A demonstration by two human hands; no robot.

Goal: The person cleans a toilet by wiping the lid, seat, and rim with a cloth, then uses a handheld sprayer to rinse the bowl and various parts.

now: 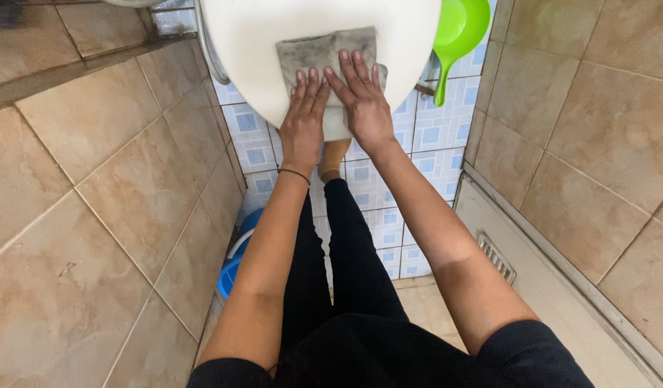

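At the top centre of the frame your cloth (324, 52) is a mottled grey, lying on a plain white lid (252, 43). To its right the scoop (457, 32) is bright lime green. The floor tiles (389, 215) below are white with pale blue squares in a grid. Lower left of centre, the bucket (234, 269) is vivid blue. The wall tiles (87, 237) on both sides are marbled beige-brown. Your trousers (346, 273) are black, your wristband (294, 173) dark.

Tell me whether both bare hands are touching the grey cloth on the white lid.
Touching. The head view shows the left hand and right hand pressed flat on the grey cloth, fingers overlapping it.
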